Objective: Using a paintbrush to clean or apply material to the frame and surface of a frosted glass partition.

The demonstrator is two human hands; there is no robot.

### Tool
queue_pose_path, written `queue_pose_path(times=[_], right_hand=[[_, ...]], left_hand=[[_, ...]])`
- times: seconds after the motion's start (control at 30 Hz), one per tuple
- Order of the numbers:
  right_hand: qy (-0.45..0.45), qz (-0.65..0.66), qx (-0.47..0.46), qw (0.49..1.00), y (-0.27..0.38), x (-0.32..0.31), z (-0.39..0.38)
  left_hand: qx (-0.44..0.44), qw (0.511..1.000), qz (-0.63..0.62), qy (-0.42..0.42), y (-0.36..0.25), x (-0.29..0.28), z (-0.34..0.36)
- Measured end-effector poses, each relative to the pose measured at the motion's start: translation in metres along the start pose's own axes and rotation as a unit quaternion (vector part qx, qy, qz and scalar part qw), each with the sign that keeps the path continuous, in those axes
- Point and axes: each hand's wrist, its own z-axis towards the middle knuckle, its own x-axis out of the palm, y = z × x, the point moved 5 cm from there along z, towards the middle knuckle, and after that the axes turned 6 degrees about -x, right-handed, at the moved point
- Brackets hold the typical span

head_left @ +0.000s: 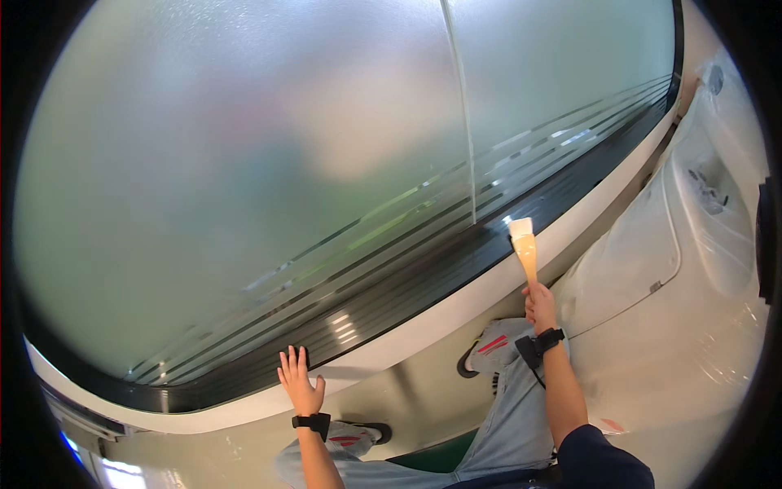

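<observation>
My left hand (pixel 300 383), fingers spread and straight, is at the dark lower border (pixel 383 306) of a large frosted window (pixel 244 163); whether it presses on it is hard to tell. My right hand (pixel 539 307) grips a flat brush (pixel 525 248) by its pale yellow handle, the white head raised near the dark border to the right. The frosted pane has clear horizontal stripes along its bottom and a pale vertical line down to the border. Both my wrists wear black bands.
A white ledge (pixel 432 330) runs beneath the window. At the right is a molded panel (pixel 631 310) under clear plastic. My jeans-clad legs and shoes are below the ledge, over a pale floor (pixel 220 460) with a green patch (pixel 440 448) between my legs.
</observation>
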Motion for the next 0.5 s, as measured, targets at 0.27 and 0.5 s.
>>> queue_pose_path(times=[0.27,0.5], right_hand=[[0.059,0.123,0.067,0.988,-0.011,-0.006,0.000],[0.049,0.108,0.074,0.990,-0.009,-0.006,-0.001]], left_hand=[[-0.012,0.999,0.017,0.039,-0.004,0.000,-0.012],[-0.122,0.947,-0.260,0.145,0.040,-0.075,-0.051]])
